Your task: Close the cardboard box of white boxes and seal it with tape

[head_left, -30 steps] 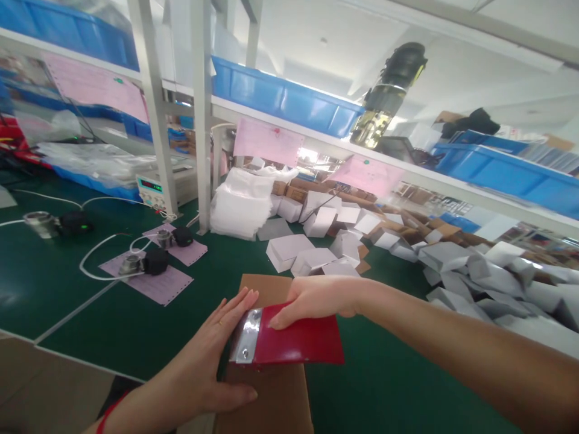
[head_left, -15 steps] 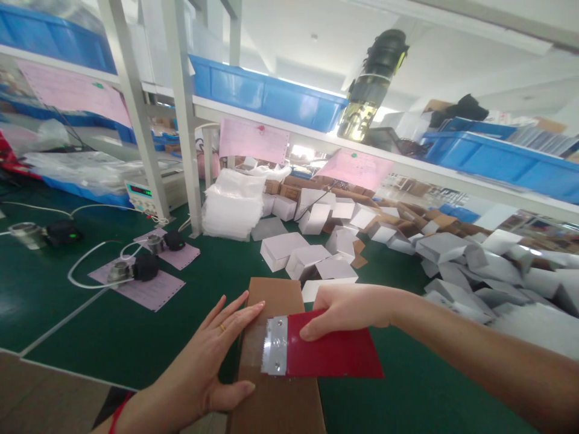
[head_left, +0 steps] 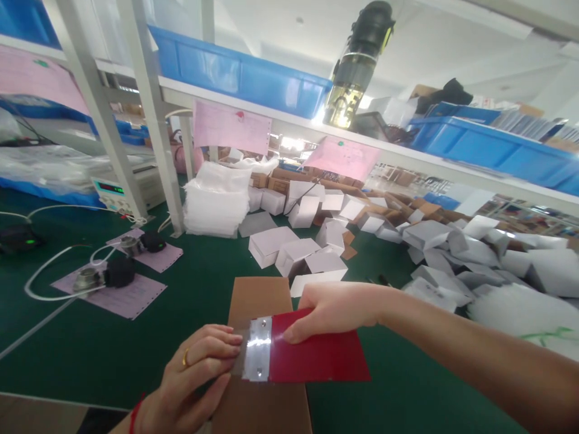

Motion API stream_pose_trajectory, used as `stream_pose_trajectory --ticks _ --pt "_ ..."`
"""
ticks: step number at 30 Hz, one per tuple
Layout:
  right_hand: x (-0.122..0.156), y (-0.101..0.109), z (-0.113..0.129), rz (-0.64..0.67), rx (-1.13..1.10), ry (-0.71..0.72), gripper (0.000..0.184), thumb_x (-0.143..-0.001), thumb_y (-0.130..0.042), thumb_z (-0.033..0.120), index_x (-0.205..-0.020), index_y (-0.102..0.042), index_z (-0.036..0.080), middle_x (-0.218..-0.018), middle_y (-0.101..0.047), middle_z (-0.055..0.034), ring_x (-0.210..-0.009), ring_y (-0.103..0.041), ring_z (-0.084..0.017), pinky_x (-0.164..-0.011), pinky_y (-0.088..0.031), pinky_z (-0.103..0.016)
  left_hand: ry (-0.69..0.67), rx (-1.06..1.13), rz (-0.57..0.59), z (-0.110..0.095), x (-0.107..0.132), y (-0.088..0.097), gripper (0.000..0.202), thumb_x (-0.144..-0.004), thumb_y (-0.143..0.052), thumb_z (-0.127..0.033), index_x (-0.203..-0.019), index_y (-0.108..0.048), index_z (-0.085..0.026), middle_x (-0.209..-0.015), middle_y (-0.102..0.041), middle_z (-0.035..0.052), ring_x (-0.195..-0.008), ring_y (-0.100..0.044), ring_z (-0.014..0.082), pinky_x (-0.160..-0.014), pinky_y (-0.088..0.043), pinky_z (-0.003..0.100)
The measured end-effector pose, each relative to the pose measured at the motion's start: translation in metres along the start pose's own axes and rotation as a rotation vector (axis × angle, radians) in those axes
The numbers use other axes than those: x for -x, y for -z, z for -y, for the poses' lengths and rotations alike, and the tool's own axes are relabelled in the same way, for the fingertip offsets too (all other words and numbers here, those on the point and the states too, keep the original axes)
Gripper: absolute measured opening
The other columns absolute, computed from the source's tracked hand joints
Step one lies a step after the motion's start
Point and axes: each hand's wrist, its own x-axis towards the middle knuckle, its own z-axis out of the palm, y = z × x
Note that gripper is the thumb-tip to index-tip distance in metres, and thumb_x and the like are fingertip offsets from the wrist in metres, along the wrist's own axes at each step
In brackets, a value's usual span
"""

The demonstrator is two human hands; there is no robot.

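Note:
A brown cardboard box (head_left: 260,298) lies lengthwise on the green table in front of me. My right hand (head_left: 335,307) grips a red tape dispenser (head_left: 316,358) with a metal blade plate (head_left: 257,357) and presses it across the top of the box. My left hand (head_left: 199,371), a ring on one finger, is curled at the blade end, fingertips on the clear tape at the box's left edge.
Many folded white cartons (head_left: 298,253) and a stack of white bags (head_left: 217,202) crowd the table behind the box and to the right. Cabled black and metal parts on pink sheets (head_left: 115,283) lie at left. A shelf frame (head_left: 154,120) carries blue bins (head_left: 244,75).
My left hand went from lying flat beside the box to curling its fingers at the dispenser's blade. The dispenser shifted along the box top, and my view swung to the right.

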Motion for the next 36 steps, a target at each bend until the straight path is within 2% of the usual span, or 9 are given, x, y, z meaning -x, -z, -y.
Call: stream_pose_trajectory --ticks 5,12,14,18,21,25,28,31,36 --pt "0.022 0.011 -0.028 0.041 -0.076 -0.072 0.034 -0.098 -0.071 0.036 -0.072 -0.066 0.016 -0.074 -0.069 -0.0014 -0.065 -0.066 -0.017 -0.054 -0.043 -0.021 0.109 0.052 -0.045 0.003 0.006 -0.003 0.036 -0.086 -0.051 0.004 -0.101 -0.066 -0.024 -0.091 -0.076 0.0019 -0.096 -0.075 0.0194 -0.091 -0.065 0.035" --pt "0.029 0.019 -0.084 0.124 -0.184 0.054 0.039 -0.083 -0.07 0.053 -0.073 -0.066 0.016 -0.069 -0.066 -0.003 -0.061 -0.063 -0.017 -0.053 -0.041 -0.02 0.102 0.041 -0.017 0.002 0.006 -0.003 0.034 -0.085 -0.052 0.003 -0.1 -0.066 -0.024 -0.092 -0.076 0.0011 -0.099 -0.075 0.0186 -0.095 -0.064 0.033" --pt "0.036 0.021 -0.101 0.093 -0.175 0.036 0.044 -0.078 -0.073 0.06 -0.073 -0.065 0.017 -0.068 -0.065 -0.0033 -0.063 -0.064 -0.019 -0.053 -0.041 -0.021 0.126 0.013 -0.021 0.002 0.007 0.001 0.034 -0.085 -0.051 0.003 -0.099 -0.066 -0.024 -0.093 -0.076 0.0008 -0.099 -0.075 0.0181 -0.094 -0.064 0.031" --pt "0.056 0.019 -0.139 -0.095 -0.249 -0.069 0.047 -0.071 -0.079 0.066 -0.078 -0.068 0.021 -0.074 -0.067 -0.005 -0.067 -0.066 -0.023 -0.051 -0.04 -0.025 0.136 0.016 0.006 -0.001 0.009 0.0 0.035 -0.085 -0.053 0.002 -0.102 -0.067 -0.025 -0.092 -0.077 0.001 -0.098 -0.076 0.0204 -0.091 -0.066 0.034" --pt "0.057 0.01 -0.157 -0.085 -0.261 -0.064 0.046 -0.071 -0.078 0.067 -0.074 -0.069 0.022 -0.074 -0.066 -0.0054 -0.07 -0.066 -0.024 -0.052 -0.043 -0.026 0.183 0.035 -0.036 -0.003 0.008 -0.007 0.032 -0.088 -0.053 0.0 -0.098 -0.068 -0.026 -0.09 -0.077 0.0005 -0.096 -0.075 0.0205 -0.09 -0.066 0.035" --pt "0.035 -0.003 -0.16 -0.005 -0.257 -0.013 0.041 -0.08 -0.072 0.058 -0.077 -0.069 0.017 -0.073 -0.067 -0.0041 -0.07 -0.067 -0.022 -0.057 -0.044 -0.024 0.189 0.036 -0.021 -0.003 0.005 -0.007 0.032 -0.089 -0.054 -0.003 -0.1 -0.069 -0.028 -0.095 -0.077 -0.0009 -0.099 -0.075 0.0193 -0.093 -0.064 0.033" --pt "0.019 -0.012 -0.151 -0.058 -0.228 -0.089 0.027 -0.09 -0.07 0.04 -0.084 -0.071 0.014 -0.078 -0.07 -0.0043 -0.075 -0.068 -0.021 -0.061 -0.046 -0.023 0.143 0.02 0.05 -0.002 0.002 -0.002 0.031 -0.088 -0.055 -0.003 -0.101 -0.069 -0.028 -0.097 -0.077 -0.001 -0.101 -0.074 0.0181 -0.094 -0.063 0.029" --pt "0.011 -0.019 -0.136 -0.113 -0.183 -0.151 0.023 -0.096 -0.071 0.03 -0.08 -0.07 0.013 -0.079 -0.071 -0.0037 -0.076 -0.069 -0.02 -0.06 -0.045 -0.022 0.155 0.032 0.044 -0.001 -0.009 -0.002 0.022 -0.091 -0.054 -0.007 -0.09 -0.066 -0.025 -0.088 -0.074 -0.0008 -0.093 -0.073 0.0166 -0.091 -0.062 0.027" --pt "0.006 -0.024 -0.116 -0.139 -0.1 -0.17 0.026 -0.098 -0.073 0.031 -0.079 -0.068 0.014 -0.077 -0.07 -0.0011 -0.075 -0.068 -0.019 -0.059 -0.045 -0.023 0.088 0.037 0.153 -0.005 -0.052 -0.023 0.022 -0.099 -0.058 -0.035 -0.082 -0.065 -0.023 -0.077 -0.069 0.0029 -0.079 -0.069 0.0193 -0.083 -0.062 0.032"
